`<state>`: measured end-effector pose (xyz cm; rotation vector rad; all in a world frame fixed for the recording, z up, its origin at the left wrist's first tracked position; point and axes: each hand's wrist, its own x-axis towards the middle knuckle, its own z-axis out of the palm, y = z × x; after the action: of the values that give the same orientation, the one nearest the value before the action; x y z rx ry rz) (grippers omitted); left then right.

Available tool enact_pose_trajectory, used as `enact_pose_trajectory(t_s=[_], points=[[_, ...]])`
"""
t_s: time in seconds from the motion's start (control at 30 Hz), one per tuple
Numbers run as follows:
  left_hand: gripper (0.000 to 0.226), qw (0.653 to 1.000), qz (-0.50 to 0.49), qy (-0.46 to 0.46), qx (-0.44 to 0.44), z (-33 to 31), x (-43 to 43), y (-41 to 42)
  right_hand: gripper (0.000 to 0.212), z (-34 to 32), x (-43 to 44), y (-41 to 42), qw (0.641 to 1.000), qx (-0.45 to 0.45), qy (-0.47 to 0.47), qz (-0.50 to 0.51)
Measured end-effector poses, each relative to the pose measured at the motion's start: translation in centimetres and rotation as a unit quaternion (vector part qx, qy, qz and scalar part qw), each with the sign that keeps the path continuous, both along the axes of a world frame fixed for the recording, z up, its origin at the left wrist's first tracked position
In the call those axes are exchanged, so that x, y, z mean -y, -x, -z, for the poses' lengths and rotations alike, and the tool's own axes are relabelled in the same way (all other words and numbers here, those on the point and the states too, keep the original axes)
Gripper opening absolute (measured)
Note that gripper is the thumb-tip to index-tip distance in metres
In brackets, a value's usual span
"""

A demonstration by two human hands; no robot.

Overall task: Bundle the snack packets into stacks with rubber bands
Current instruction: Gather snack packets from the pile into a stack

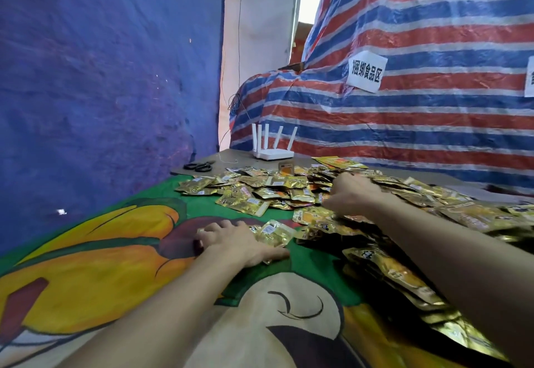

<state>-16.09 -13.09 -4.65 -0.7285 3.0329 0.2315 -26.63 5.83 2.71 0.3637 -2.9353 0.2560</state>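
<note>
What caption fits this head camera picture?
Left hand holds a small packet stack; right hand reaches into the loose packets.

The one camera rides on my head, facing forward and down along the desk (228,155). It sits close: my forearms run in from 7 and 5 o'clock, the left grip (239,240) low of centre, the right grip (352,194) at 2 o'clock from it. The wide lens bows the edges. The router (273,152) at 12 marks the far end, with a blue tarp (101,78) at 10 and a striped tarp (419,121) at 2.
</note>
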Motion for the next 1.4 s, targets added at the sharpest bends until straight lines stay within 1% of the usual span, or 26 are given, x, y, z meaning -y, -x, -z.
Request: enact_pose_trajectory(t_s=[0.1, 0.23, 0.27, 0.33, 0.43, 0.53, 0.6, 0.67, 0.7, 0.73, 0.83, 0.9, 0.97, 1.0, 1.03, 1.1, 1.17, 1.2, 1.23, 1.27, 1.33, 1.4], points=[[0.115, 0.999, 0.036, 0.013, -0.038, 0.7, -0.1, 0.3, 0.019, 2.2, 3.5, 1.9, 0.998, 0.046, 0.001, -0.048], [0.071, 0.99, 0.088, 0.046, -0.103, 0.9, 0.2, 0.3, 0.021, 4.9, 6.6, 4.5, 0.993, 0.095, -0.039, -0.053], [0.064, 0.987, 0.1, 0.052, -0.11, 0.7, 0.5, 0.3, 0.021, 5.3, 7.1, 5.1, 0.992, 0.107, -0.05, -0.048], [0.056, 0.984, 0.115, 0.054, -0.122, 0.2, 1.0, 0.5, 0.024, 5.7, 7.5, 6.2, 0.991, 0.106, -0.067, -0.045], [0.055, 0.986, 0.106, 0.048, -0.116, -0.3, 1.2, 0.6, 0.039, 5.8, 7.8, 6.8, 0.989, 0.062, -0.118, -0.067], [0.05, 0.991, 0.095, 0.055, -0.078, -0.3, 0.9, 0.7, 0.047, 5.5, 7.9, 6.4, 0.985, 0.023, -0.153, -0.075], [0.048, 0.99, 0.108, 0.07, -0.051, -0.3, 0.9, 0.7, 0.044, 5.3, 8.0, 6.1, 0.984, -0.014, -0.156, -0.082], [0.059, 0.991, 0.123, 0.032, -0.043, -0.2, 1.1, 0.5, 0.036, 5.4, 8.2, 5.8, 0.986, -0.044, -0.145, -0.075], [0.066, 0.99, 0.132, -0.002, -0.043, -0.1, 1.4, 0.3, 0.033, 5.5, 8.3, 5.9, 0.989, -0.039, -0.131, -0.064], [0.069, 0.988, 0.144, -0.026, -0.043, -0.1, 1.6, 0.2, 0.032, 5.5, 8.3, 6.0, 0.993, -0.015, -0.109, -0.053], [0.062, 0.983, 0.173, -0.024, -0.054, -0.1, 1.8, 0.0, 0.026, 5.3, 8.1, 6.3, 0.994, 0.101, -0.034, -0.026], [0.055, 0.983, 0.164, -0.024, -0.075, -0.2, 1.8, 0.1, 0.043, 4.7, 7.9, 6.1, 0.989, 0.141, -0.033, -0.025], [0.061, 0.987, 0.13, -0.045, -0.08, -0.4, 1.8, 0.2, 0.061, 3.8, 7.6, 6.0, 0.988, 0.142, -0.053, -0.033], [0.064, 0.989, 0.108, -0.065, -0.083, -0.4, 1.9, 0.3, 0.063, 3.5, 7.5, 5.8, 0.988, 0.133, -0.071, -0.033], [0.064, 0.989, 0.086, -0.086, -0.088, -0.5, 2.0, 0.4, 0.061, 3.1, 7.3, 5.7, 0.988, 0.124, -0.092, -0.029], [0.056, 0.985, 0.049, -0.129, -0.103, -0.4, 2.3, 0.5, 0.041, 2.6, 7.2, 5.5, 0.986, 0.105, -0.125, -0.02], [0.053, 0.979, 0.017, -0.165, -0.117, -0.2, 2.6, 0.5, 0.017, 2.5, 7.6, 5.1, 0.989, 0.07, -0.129, -0.021], [0.055, 0.976, 0.002, -0.178, -0.128, -0.1, 2.7, 0.6, 0.012, 2.3, 8.1, 4.8, 0.992, 0.043, -0.112, -0.03], [0.059, 0.971, -0.016, -0.19, -0.141, 0.0, 2.9, 0.7, 0.016, 2.1, 8.8, 4.7, 0.996, 0.01, -0.073, -0.041], [0.063, 0.965, -0.036, -0.205, -0.159, 0.1, 3.1, 0.7, 0.018, 1.7, 9.6, 4.6, 0.998, -0.031, -0.022, -0.058], [0.067, 0.944, -0.083, -0.24, -0.21, 0.2, 3.5, 0.9, 0.011, 1.2, 11.6, 4.8, 0.986, -0.09, 0.098, -0.1], [0.066, 0.916, -0.135, -0.272, -0.264, 0.2, 3.9, 0.9, 0.021, 1.5, 13.6, 4.8, 0.968, -0.075, 0.2, -0.132]])
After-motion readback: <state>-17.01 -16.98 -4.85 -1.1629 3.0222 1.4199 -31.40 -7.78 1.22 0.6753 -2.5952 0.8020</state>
